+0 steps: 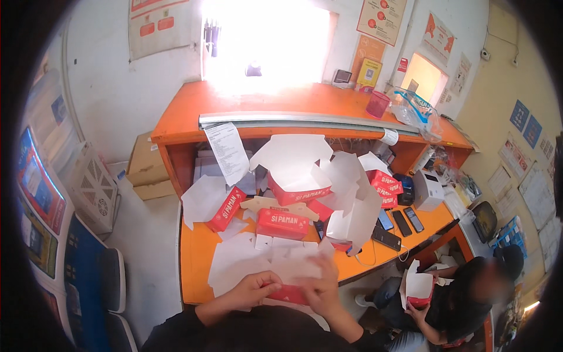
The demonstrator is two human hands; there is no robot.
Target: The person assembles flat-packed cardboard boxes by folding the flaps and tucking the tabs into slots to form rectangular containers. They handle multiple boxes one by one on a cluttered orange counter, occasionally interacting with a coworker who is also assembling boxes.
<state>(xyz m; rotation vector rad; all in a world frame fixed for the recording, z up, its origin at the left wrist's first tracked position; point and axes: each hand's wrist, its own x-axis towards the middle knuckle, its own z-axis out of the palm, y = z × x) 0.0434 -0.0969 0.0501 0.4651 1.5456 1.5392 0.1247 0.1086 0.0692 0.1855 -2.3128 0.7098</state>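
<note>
Head view: we record our left hand (253, 290) and right hand (319, 287) meeting over a red box (287, 294) at the near edge of the orange desk (196, 252). The left hand is curled, its fingers pinching the box's left end; the right hand lies over the right end with fingers bent, its grip blurred, so we cannot tell how it holds. The box is red, low and partly hidden between both hands. White sheets (246, 261) lie just beyond the hands. Farther off stand folded red boxes (282, 223). To the right, a seated person holds an open box (419, 288).
</note>
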